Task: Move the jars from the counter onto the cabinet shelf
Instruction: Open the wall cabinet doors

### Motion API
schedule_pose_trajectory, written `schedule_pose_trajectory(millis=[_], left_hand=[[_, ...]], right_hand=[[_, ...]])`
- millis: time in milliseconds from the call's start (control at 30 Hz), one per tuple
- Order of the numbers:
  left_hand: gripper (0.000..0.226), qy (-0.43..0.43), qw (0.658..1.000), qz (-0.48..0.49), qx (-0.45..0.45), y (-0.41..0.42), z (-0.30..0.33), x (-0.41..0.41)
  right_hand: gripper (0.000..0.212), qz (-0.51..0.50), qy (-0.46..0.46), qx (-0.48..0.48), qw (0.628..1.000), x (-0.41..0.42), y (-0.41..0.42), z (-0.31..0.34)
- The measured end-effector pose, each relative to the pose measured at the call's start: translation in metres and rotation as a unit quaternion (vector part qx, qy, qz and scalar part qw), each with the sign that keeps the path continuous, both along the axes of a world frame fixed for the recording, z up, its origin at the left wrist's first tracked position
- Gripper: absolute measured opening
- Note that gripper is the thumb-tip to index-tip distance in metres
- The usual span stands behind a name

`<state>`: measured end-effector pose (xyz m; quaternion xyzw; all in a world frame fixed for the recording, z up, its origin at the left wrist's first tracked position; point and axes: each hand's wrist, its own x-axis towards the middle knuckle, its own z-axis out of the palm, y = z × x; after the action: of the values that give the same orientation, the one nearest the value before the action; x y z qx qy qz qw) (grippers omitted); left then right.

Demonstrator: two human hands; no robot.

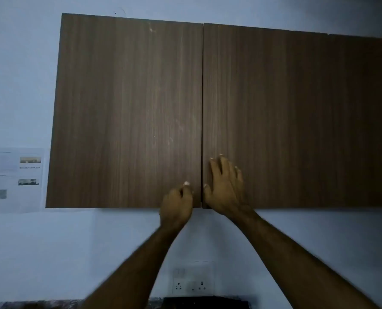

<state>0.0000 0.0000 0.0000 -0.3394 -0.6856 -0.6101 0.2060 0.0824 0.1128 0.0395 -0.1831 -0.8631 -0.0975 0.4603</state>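
A brown wood-grain wall cabinet fills the view, its left door and right door both closed. My left hand is at the bottom inner corner of the left door, fingers curled with the thumb on the door face. My right hand lies flat with fingers spread on the right door, just right of the gap between the doors. No jars and no shelf are visible.
A printed sheet is stuck to the pale wall left of the cabinet. A white socket plate sits on the wall below. A strip of speckled counter and a black object show at the bottom edge.
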Motion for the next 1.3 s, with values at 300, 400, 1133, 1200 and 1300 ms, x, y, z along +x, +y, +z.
schedule_pose_trajectory(millis=[300, 400, 1133, 1200, 1300], left_hand=[[0.041, -0.405, 0.835, -0.367, 0.058, 0.066, -0.054, -0.002], [0.054, -0.407, 0.797, -0.419, 0.153, 0.078, -0.050, 0.006], [0.035, -0.132, 0.877, -0.460, 0.039, 0.061, -0.048, 0.138], [0.023, -0.098, 0.861, -0.497, 0.032, 0.069, -0.038, 0.161], [0.030, -0.060, 0.825, -0.562, 0.018, 0.089, -0.028, 0.194]], right_hand=[[0.085, 0.006, -0.055, -0.029, 0.998, 0.021, 0.022, -0.016], [0.086, 0.008, -0.048, -0.024, 0.999, 0.029, 0.027, -0.018], [0.112, -0.029, 0.081, 0.069, 0.994, 0.179, -0.034, 0.022], [0.112, -0.035, 0.075, 0.066, 0.994, 0.208, -0.030, 0.021], [0.112, -0.040, 0.064, 0.057, 0.996, 0.254, -0.024, 0.019]])
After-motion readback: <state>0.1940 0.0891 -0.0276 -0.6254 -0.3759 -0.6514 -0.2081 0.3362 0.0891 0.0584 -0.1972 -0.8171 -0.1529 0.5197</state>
